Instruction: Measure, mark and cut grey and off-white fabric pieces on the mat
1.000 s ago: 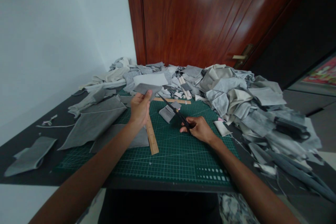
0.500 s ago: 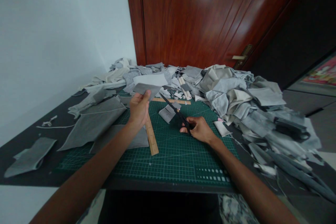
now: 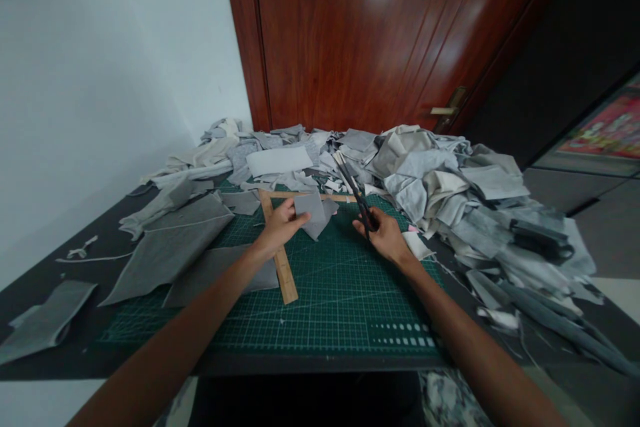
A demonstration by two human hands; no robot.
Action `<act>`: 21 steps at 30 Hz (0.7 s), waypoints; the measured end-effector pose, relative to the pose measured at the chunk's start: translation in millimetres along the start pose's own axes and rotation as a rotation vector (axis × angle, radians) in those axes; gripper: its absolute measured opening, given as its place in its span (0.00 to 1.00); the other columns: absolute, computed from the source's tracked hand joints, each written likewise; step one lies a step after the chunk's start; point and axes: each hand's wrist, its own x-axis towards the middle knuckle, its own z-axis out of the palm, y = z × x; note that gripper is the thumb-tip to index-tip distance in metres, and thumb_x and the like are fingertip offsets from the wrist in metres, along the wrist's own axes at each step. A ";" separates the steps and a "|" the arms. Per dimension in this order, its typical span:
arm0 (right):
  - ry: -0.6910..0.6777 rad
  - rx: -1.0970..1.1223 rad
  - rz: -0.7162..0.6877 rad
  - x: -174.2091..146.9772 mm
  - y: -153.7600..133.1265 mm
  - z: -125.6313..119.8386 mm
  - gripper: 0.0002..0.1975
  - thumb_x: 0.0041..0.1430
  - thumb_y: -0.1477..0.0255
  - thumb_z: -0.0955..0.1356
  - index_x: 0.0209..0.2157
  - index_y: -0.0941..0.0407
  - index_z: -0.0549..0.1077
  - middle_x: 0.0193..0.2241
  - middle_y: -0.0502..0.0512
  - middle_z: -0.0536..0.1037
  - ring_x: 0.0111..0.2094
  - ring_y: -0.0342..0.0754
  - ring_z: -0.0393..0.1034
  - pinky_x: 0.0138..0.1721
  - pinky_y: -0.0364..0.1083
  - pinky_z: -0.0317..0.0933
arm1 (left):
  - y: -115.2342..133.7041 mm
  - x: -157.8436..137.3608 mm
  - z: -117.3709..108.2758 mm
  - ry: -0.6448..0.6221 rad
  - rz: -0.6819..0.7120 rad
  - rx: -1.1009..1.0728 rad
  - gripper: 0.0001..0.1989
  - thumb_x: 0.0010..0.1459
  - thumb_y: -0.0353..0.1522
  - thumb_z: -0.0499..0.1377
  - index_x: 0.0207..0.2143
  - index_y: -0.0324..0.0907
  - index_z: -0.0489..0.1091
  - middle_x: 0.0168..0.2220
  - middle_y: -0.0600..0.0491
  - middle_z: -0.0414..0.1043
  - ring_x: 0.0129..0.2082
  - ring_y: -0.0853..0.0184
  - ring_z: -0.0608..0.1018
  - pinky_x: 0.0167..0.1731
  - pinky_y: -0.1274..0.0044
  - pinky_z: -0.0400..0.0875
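My left hand (image 3: pixel 283 225) pinches a small grey fabric piece (image 3: pixel 307 205) between thumb and fingers. That piece lies over or just above another folded grey scrap (image 3: pixel 327 212) on the green cutting mat (image 3: pixel 335 293); whether they touch, I cannot tell. In my right hand (image 3: pixel 384 235) are black-handled scissors (image 3: pixel 356 192), their blades pointing up and away toward the scrap pile, apart from the fabric. Beneath my left wrist runs a wooden L-shaped ruler (image 3: pixel 287 277), partly covered by the hand and the fabric.
Grey and off-white fabric scraps (image 3: pixel 425 160) are heaped along the back and right. Larger grey fabric pieces (image 3: pixel 167 247) lie at left, with a folded one (image 3: pixel 47 320) near the left edge. A black object (image 3: pixel 540 239) rests on the right heap. Behind stands a wooden door (image 3: pixel 345 40).
My left hand has moved right and down, bringing its fabric piece over the folded scrap. The scissors have swung away from the scrap and now point more upright. The view has shifted slightly.
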 end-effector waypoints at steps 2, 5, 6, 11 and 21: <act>0.012 -0.028 0.030 4.0 3.8 -3.5 0.20 0.58 0.53 0.70 0.39 0.55 0.71 0.29 0.53 0.75 0.28 0.48 0.69 0.32 0.46 0.63 | -6.1 0.9 -1.2 -0.024 0.040 0.086 0.25 0.46 0.37 0.71 0.46 0.41 0.69 0.37 0.49 0.83 0.37 0.59 0.84 0.42 0.69 0.76; 0.046 -0.099 0.048 8.6 11.5 -4.4 0.20 0.56 0.57 0.71 0.42 0.57 0.71 0.32 0.55 0.76 0.31 0.51 0.71 0.36 0.48 0.65 | -7.3 -0.8 -2.9 -0.017 0.115 0.285 0.25 0.48 0.38 0.69 0.48 0.42 0.69 0.41 0.47 0.83 0.38 0.59 0.84 0.38 0.71 0.76; 0.057 -0.133 0.046 9.6 14.1 -3.7 0.20 0.56 0.58 0.71 0.43 0.57 0.71 0.34 0.57 0.77 0.33 0.52 0.72 0.38 0.49 0.66 | -5.9 -2.1 -3.2 -0.020 0.150 0.363 0.24 0.49 0.37 0.67 0.49 0.42 0.69 0.42 0.47 0.83 0.36 0.59 0.84 0.35 0.72 0.76; 0.060 -0.295 0.049 11.0 21.8 1.9 0.21 0.57 0.62 0.71 0.47 0.61 0.71 0.41 0.64 0.79 0.42 0.56 0.74 0.46 0.51 0.67 | 3.2 -9.3 -2.8 -0.111 0.294 0.708 0.28 0.56 0.34 0.62 0.60 0.44 0.67 0.38 0.52 0.84 0.23 0.66 0.77 0.28 0.75 0.70; 0.124 -0.269 0.303 17.1 27.3 -2.1 0.31 0.58 0.60 0.72 0.57 0.64 0.68 0.45 0.67 0.80 0.48 0.58 0.77 0.50 0.51 0.67 | -0.1 -12.3 -2.5 -0.273 0.288 0.833 0.37 0.60 0.35 0.60 0.71 0.44 0.57 0.44 0.47 0.82 0.42 0.57 0.82 0.44 0.68 0.75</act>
